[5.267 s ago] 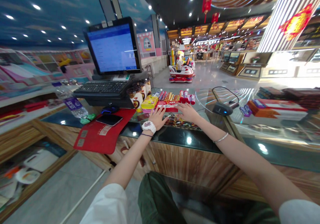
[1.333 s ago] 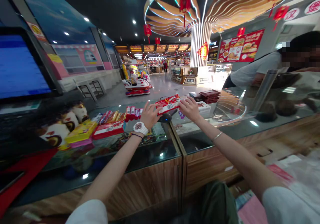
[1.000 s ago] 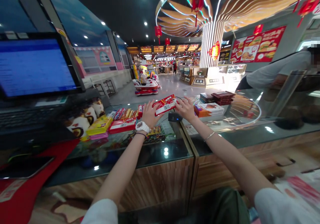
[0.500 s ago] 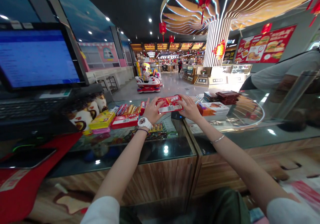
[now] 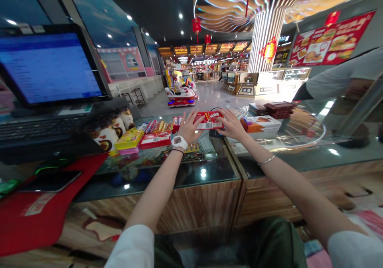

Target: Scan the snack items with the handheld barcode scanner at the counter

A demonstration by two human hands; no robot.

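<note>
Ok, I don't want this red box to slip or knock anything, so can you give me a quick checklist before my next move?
1. Left hand gripping the red box: ok, fingers and thumb at its left end.
2. Right hand gripping it: ok, at the right end.
3. Box held level: ok, roughly level.
4. Box clear of the black device: cannot tell; they overlap in this view.
5. Full view of that device: not ok, partly hidden by the box.
6. Phone away from the hands: ok, on the red mat at far left.
</note>
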